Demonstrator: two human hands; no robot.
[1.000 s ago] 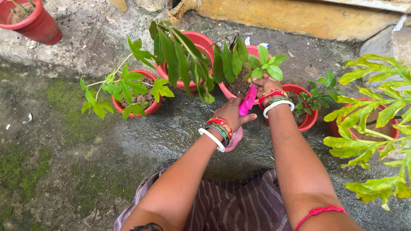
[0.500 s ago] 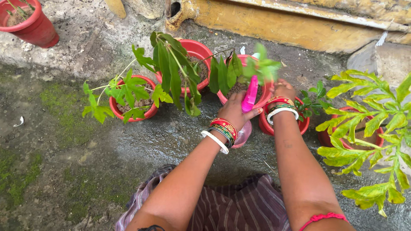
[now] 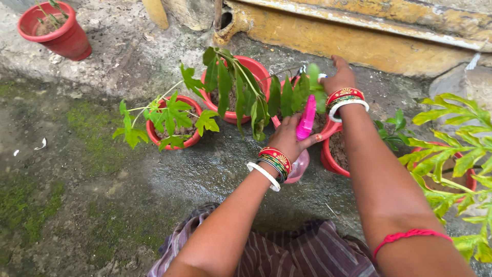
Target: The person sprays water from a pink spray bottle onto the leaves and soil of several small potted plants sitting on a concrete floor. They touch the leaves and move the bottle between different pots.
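Pink plastic fills the left hand point(image 3: 288, 137): its fingers are wrapped tight round the neck of a pink spray bottle point(image 3: 306, 119), whose pale, see-through body hangs below the wrist bangles, and the nozzle points up toward twelve o'clock at the leaves of the middle potted plant point(image 3: 294, 95). That grip looks the same as a second ago. What has changed is the right hand point(image 3: 339, 78). Then it rested low among the leaves at the pot's rim; now it has stretched past the plant to about one o'clock of the bottle, fingers loose and spread, holding nothing, close to a small pale object (too small to identify) by the yellow painted ledge point(image 3: 359, 43). So the leaves are no longer being parted or steadied, and the spraying seems paused while that hand goes after something behind the pots. At nine o'clock of the bottle stands the red pot with the lobed-leaf seedling point(image 3: 169, 120).
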